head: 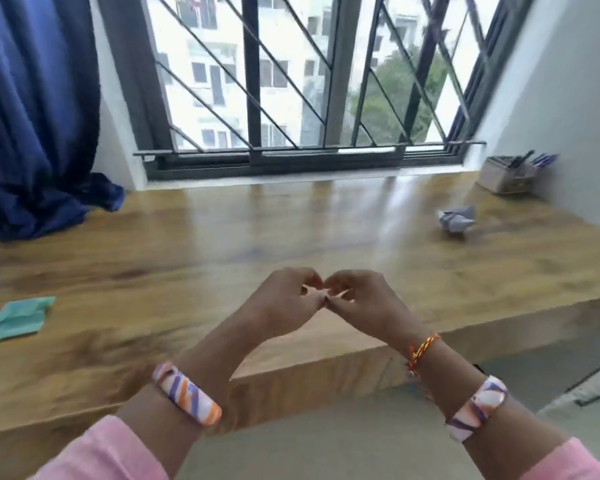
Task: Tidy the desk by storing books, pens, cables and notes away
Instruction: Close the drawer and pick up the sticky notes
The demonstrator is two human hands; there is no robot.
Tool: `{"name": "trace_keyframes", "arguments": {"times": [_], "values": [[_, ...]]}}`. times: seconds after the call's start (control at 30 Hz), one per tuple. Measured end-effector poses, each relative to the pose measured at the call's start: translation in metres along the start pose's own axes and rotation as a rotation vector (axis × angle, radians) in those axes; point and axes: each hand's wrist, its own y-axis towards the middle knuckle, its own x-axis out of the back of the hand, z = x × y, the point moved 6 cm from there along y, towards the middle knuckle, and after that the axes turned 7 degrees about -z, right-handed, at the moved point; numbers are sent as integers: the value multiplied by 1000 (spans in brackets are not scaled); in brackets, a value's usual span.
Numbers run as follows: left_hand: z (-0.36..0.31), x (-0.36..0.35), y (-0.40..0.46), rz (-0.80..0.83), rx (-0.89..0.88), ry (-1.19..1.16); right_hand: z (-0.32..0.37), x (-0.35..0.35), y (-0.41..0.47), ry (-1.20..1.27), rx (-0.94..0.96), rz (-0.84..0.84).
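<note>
Your left hand (284, 299) and right hand (357, 299) meet over the near middle of the table (222, 237), fingers (312, 278) curled, tips touching each other. Can't tell if they pinch anything; too blurred, too small. Wood-grain top, glossy, w/ window glare across the far half. The teal folded note (20, 319) lies flat at the left edge, well apart from your hands. A crumpled grey-white paper (456, 220) sits far right. Behind it, in the right back corner by the wall, a pen holder (506, 176) w/ pens standing in it. A barred window (291, 81) runs along the back, w/ bldgs and a tree outside. A blue curtain (35, 116) hangs left, its hem bunched on the table's back-left corner. Pink sleeves (97, 452), striped wristbands (187, 393) on both arms.
</note>
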Motion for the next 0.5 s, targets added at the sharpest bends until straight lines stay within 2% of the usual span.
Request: {"name": "trace_keyframes", "arguments": {"times": [0.1,0.23,0.33,0.5], "values": [[-31,-59,83,88,-61,37,-69,49,58,-134,-5,-150],[-59,-121,171,177,-49,90,-147,123,127,-551,-49,-311],[-71,-148,211,204,-35,79,-200,166,174,-664,-236,-243],[-57,-154,237,227,-20,69,-265,183,228,-551,-397,-173]]}}
